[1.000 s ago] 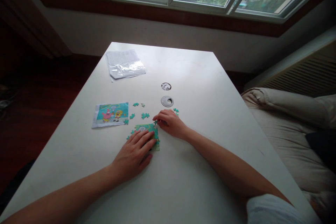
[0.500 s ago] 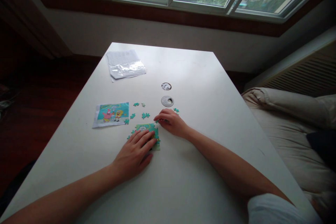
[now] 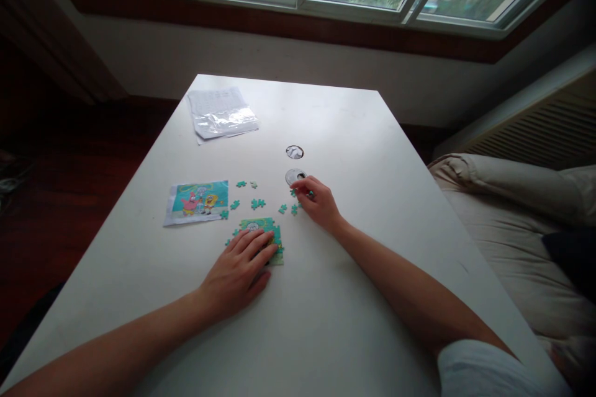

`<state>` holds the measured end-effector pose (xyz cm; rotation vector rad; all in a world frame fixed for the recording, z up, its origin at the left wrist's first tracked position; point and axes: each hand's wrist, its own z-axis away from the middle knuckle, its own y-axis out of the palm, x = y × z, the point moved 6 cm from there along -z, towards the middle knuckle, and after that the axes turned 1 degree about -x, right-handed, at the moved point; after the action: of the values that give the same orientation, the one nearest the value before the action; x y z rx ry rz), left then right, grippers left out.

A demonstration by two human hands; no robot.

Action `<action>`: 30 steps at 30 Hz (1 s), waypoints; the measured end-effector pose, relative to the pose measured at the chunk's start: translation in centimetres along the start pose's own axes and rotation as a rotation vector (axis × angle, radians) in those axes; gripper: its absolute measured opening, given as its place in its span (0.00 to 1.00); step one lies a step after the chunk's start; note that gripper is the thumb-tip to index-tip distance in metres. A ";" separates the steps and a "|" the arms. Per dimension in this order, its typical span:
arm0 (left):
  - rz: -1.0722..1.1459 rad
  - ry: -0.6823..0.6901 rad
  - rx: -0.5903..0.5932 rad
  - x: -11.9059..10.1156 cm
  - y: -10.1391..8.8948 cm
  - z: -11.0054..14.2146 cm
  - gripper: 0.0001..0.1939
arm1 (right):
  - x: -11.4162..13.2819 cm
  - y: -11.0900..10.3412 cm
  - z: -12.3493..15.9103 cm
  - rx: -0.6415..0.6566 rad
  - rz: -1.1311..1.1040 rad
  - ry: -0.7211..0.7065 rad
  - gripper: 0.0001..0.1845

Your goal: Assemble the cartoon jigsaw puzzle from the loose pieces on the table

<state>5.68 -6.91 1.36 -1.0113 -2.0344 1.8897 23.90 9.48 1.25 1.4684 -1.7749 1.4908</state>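
Note:
My left hand (image 3: 246,263) lies flat with its fingers stretched over a partly joined jigsaw puzzle (image 3: 278,237), covering most of its picture. Beyond it, my right hand (image 3: 317,201) is bent, thumb and fingertips drawn together at a small green puzzle piece (image 3: 293,193). Just below those fingertips lie two loose pieces, one (image 3: 282,208) to the left and another (image 3: 293,209) nearer the hand. Another bit of green shows beneath the right fingers, partly hidden. More loose pieces (image 3: 257,203) are scattered farther left.
A picture card (image 3: 200,201) with cartoon figures lies at the left, a puzzle piece (image 3: 224,214) at its corner. Papers in a clear plastic bag (image 3: 224,115) rest at the far left of the white table (image 3: 344,130). Two round inserts, one grey (image 3: 293,176), sit in the tabletop.
My right hand has moved away from the puzzle, up and to the right, toward the grey round insert. Two loose pieces now show where it was. My left hand stays put.

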 end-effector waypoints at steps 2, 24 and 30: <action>0.011 0.003 -0.009 0.0 0.0 0.0 0.25 | -0.7 -0.1 -0.1 -0.015 0.017 0.053 0.08; 0.017 0.057 0.038 -0.3 0.1 0.0 0.25 | -1.8 -3.1 -1.2 -0.200 0.191 0.010 0.12; 0.021 0.054 0.037 -0.4 -0.1 -0.1 0.24 | -2.3 -2.8 -1.2 -0.189 0.192 0.027 0.11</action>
<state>6.02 -7.10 1.56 -1.0667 -1.9592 1.8819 26.82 11.89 1.11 1.2089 -2.0269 1.3791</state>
